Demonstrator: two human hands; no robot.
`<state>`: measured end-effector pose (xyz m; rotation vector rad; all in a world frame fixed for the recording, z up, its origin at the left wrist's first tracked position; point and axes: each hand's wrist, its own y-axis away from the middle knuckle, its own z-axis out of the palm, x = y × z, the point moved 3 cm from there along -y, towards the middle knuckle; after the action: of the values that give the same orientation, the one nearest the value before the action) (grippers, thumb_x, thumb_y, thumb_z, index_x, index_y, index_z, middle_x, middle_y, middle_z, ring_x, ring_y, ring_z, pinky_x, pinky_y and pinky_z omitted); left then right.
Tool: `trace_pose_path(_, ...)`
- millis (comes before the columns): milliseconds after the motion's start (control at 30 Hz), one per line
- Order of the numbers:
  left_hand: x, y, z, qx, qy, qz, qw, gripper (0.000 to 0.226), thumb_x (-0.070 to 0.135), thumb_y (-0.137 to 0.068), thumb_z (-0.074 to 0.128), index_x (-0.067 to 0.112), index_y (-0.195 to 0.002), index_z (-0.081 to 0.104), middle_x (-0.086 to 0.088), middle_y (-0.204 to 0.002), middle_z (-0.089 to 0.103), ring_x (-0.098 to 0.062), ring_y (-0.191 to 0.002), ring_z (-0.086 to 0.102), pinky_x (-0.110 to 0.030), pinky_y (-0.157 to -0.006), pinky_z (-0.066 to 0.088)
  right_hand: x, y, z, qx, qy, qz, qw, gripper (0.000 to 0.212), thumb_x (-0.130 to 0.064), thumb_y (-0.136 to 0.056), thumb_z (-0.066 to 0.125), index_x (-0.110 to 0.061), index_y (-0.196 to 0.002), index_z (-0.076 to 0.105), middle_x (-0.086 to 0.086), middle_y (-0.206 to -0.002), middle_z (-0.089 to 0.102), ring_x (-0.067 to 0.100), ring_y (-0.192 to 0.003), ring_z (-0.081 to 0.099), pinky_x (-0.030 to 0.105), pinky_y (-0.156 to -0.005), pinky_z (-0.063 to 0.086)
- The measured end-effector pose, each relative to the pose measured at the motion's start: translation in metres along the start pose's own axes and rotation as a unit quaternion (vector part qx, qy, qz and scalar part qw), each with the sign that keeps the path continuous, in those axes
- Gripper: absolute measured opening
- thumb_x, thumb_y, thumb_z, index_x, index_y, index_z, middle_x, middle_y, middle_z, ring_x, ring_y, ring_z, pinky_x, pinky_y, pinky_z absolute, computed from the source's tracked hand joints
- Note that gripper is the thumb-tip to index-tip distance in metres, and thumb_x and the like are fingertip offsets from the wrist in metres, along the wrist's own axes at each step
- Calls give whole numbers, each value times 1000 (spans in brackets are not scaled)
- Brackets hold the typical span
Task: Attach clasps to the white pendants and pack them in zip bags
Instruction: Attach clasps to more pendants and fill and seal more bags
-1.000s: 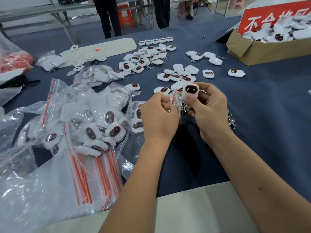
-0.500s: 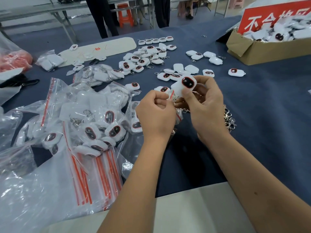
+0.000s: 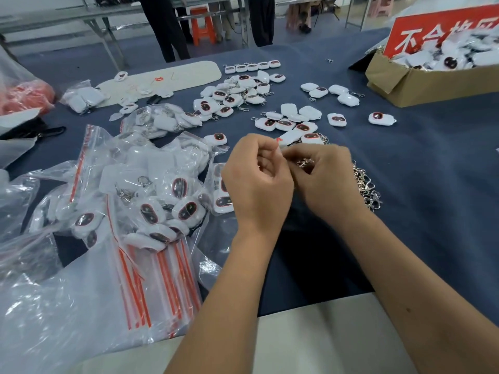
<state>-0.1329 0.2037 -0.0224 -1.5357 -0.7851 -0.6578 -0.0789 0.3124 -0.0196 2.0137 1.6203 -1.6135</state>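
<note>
My left hand [image 3: 256, 179] and my right hand [image 3: 326, 179] meet over the blue table, fingertips together. Between them they pinch the mouth of a small clear zip bag [image 3: 278, 143] with a red strip. A metal clasp [image 3: 305, 163] shows under my right hand's curled fingers. The pendant it belongs to is hidden behind my hands. Loose white pendants [image 3: 286, 122] with dark faces lie just beyond. A heap of spare clasps [image 3: 368, 188] lies right of my right hand.
Filled zip bags [image 3: 162, 201] pile up at the left, above a stack of empty zip bags [image 3: 151, 287]. A cardboard box [image 3: 405, 82] of pendants stands at the back right, below a red sign [image 3: 437, 31]. People [image 3: 164, 28] stand beyond the table.
The dark-faced pendant my right hand held up above the bag has dropped out of sight. Both hands have closed in on the bag's mouth.
</note>
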Motion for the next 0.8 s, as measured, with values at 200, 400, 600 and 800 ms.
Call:
trace_pose_path(200, -8, -4, 1, -62, -56, 7, 996, 11, 3, -83, 64, 13, -80, 63, 3, -71, 62, -15, -65, 56, -33, -61, 48, 10, -57, 15, 60, 142, 36, 987, 18, -11, -92, 61, -15, -98, 77, 0, -94, 77, 19, -92, 68, 33, -86, 50)
trace_pose_path(400, -17, -3, 8, -95, -112, 32, 989, 7, 1, -84, 68, 7, -87, 66, -3, -76, 66, -22, -72, 60, -44, -70, 48, 37, -124, 56, -154, 376, 40, 913, 54, -8, -88, 60, -22, -140, 55, 9, -129, 61, 33, -133, 38, 42, -101, 42)
trace_pose_path(600, -20, -3, 12, -104, -95, 8, 990, 9, 2, -83, 67, 11, -83, 67, 2, -74, 66, -20, -69, 59, -43, -67, 50, 57, -146, 76, -256, 436, 54, 861, 58, -15, -89, 68, -30, -143, 51, 5, -136, 58, 30, -135, 47, 49, -110, 31)
trace_pose_path(800, -20, -4, 9, -95, -87, 8, 992, 8, 0, -81, 67, 8, -79, 66, 2, -68, 64, -19, -66, 58, -44, -65, 51, 43, -121, 51, -68, 229, -39, 970, 42, 5, -80, 50, -13, -113, 67, 8, -102, 71, 36, -100, 63, 44, -83, 49)
